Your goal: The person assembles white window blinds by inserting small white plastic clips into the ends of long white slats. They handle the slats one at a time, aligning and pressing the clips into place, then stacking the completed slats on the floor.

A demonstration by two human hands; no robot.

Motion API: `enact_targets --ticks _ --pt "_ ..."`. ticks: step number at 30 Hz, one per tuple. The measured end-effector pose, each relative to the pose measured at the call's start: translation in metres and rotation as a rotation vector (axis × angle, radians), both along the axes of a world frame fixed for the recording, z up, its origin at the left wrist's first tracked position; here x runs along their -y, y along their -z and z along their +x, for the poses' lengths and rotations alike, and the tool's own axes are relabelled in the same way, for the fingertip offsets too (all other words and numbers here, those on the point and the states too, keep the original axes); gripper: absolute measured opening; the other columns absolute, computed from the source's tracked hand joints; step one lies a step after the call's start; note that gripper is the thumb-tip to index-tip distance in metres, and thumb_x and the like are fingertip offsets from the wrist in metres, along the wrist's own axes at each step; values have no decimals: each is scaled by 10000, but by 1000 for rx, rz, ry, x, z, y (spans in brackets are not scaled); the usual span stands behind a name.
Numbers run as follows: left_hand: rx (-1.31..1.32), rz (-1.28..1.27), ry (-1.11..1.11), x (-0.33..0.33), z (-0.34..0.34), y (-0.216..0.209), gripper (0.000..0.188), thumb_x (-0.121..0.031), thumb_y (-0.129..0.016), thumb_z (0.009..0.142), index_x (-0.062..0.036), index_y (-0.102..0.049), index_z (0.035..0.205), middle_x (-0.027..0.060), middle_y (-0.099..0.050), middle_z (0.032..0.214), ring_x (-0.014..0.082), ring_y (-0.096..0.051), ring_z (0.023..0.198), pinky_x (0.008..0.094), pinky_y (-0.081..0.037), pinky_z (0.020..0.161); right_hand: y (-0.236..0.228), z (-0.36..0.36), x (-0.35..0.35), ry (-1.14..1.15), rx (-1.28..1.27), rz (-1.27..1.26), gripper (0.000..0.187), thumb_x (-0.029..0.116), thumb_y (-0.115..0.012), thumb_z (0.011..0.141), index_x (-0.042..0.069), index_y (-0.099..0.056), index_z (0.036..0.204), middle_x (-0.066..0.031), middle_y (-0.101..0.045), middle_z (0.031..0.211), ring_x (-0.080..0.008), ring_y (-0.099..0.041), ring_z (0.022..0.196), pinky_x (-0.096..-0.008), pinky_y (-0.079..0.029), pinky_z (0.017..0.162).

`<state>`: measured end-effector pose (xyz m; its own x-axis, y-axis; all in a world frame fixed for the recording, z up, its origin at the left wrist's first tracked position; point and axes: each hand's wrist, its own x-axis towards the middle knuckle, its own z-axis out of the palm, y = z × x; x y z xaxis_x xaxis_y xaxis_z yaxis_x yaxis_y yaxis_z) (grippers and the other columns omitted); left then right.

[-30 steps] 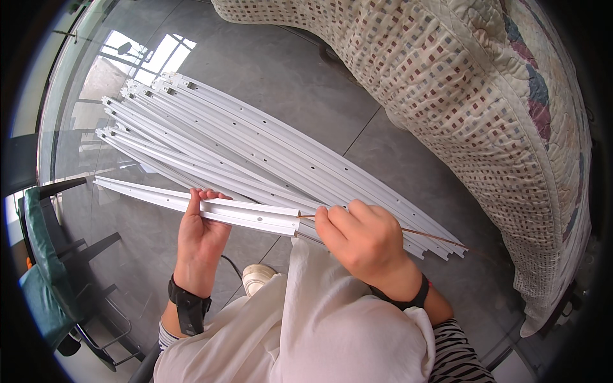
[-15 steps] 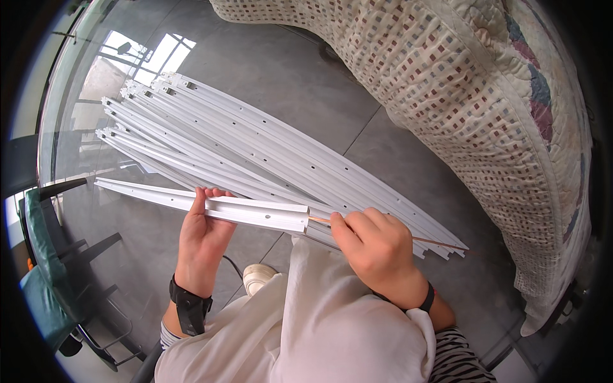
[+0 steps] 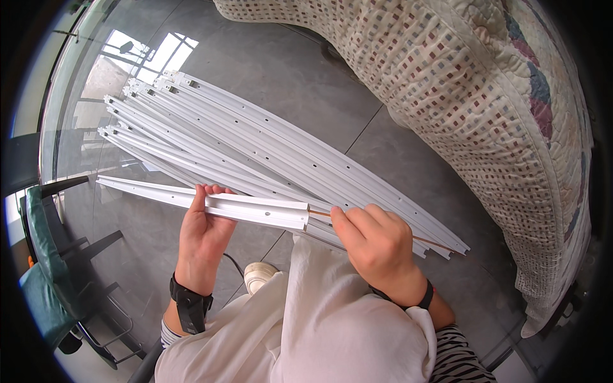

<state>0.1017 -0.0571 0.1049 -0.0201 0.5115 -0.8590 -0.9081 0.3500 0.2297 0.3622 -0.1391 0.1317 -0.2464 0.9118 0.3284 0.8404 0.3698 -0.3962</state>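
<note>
My left hand (image 3: 207, 220) is closed round a long white channel rail (image 3: 265, 214), its thumb on the near side and fingertips over the far edge. The rail has a small hole in its side and stretches away to the left. My right hand (image 3: 378, 249) grips a thin brown rod (image 3: 320, 213) between thumb and fingers. One end of the rod meets the rail's right end; the other sticks out to the right past my hand. How far the rod goes into the rail is hidden.
Many similar white rails (image 3: 249, 137) lie fanned in a pile on the grey tiled floor (image 3: 274, 57) beyond my hands. A patterned quilt (image 3: 460, 115) drapes down at the right. At the left stands a dark-framed chair with green cloth (image 3: 48, 281). My shoe (image 3: 258, 276) shows below.
The rod's visible piece at the rail's end has tilted slightly, and my right hand has shifted up a little. My left hand keeps its hold on the rail.
</note>
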Motion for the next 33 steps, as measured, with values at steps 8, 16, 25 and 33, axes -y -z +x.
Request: enact_targets --ticks 8,16,25,33 --pt "-35 -41 -3 0 4 -1 181 -207 -557 1010 -35 -541 958 46 -553 855 182 -581 853 402 -485 949 -2 -3 -1 -13 26 -12 119 22 -685 759 21 -680 878 -7 -501 678 -116 -482 583 -230 -384 422" --pt "-9 -30 -1 0 3 -1 189 -212 -552 1013 -35 -536 948 46 -550 854 182 -577 848 398 -484 944 -5 -1 -1 -12 34 -28 117 24 -678 754 19 -677 871 -9 -507 682 -120 -486 590 -231 -391 427" --pt "-3 2 8 2 2 7 213 -240 -532 1022 -51 -532 925 29 -558 817 175 -579 826 385 -490 926 0 -4 -3 -21 85 -12 72 50 -672 741 55 -637 803 0 -499 696 -114 -476 591 -225 -387 436" --pt "-85 -66 19 8 14 7 215 -253 -528 1024 -59 -523 930 15 -561 811 170 -584 807 384 -500 919 8 -14 -3 -105 108 -11 73 43 -670 748 48 -642 814 1 -503 697 -121 -483 588 -239 -392 441"
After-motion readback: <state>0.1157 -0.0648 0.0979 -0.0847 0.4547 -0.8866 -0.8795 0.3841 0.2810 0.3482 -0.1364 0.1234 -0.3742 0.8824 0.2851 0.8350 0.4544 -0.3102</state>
